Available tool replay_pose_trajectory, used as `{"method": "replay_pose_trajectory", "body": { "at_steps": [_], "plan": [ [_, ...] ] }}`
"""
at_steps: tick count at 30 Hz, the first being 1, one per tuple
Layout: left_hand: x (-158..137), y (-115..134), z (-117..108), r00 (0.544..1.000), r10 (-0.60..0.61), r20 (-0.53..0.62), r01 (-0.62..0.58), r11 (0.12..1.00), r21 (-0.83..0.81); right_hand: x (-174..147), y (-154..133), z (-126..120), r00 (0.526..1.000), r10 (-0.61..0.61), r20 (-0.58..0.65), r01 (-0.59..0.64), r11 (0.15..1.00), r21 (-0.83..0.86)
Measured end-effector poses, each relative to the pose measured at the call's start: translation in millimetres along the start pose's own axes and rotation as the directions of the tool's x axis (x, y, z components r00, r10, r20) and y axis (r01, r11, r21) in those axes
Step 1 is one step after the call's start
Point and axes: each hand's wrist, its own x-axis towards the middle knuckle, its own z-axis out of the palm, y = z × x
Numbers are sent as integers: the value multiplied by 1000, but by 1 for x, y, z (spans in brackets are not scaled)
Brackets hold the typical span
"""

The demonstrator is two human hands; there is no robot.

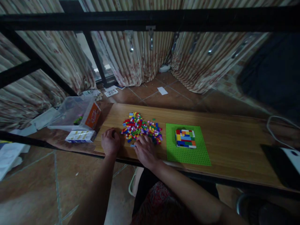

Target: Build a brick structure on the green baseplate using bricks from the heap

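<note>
The loose bricks [134, 125] lay at and beyond the half-bent fingers [141, 141] of our right hand [145, 151], right of our curled left hand [110, 143]; we could not tell whether either held one; we judged the bricks light, stiff and slightly slippery, best pinched by opposite sides.

Strpd curtains [140, 62], brn tile flr [37, 181]

Free tabletop [234, 140] right of the baseplate [187, 156], obstructive brick pile [134, 126] left
</note>
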Motion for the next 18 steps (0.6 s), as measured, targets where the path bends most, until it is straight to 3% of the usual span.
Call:
{"method": "replay_pose_trajectory", "body": {
  "at_steps": [5, 10, 18],
  "plan": [
    [2, -1, 0, 1000, 14, -2, -14, 1000, 18, -12, 2, -14, 999, 12, -32, -6, 986, 167],
    [3, 1, -3, 1000, 24, 5, -24, 999, 36, -37, 21, -32, 983, 151, -104, -104, 927, 359],
    [4, 1, -4, 999, 33, 10, -33, 998, 56, -79, 64, -72, 920, 354, -168, -278, 892, 356]
  ]
}}
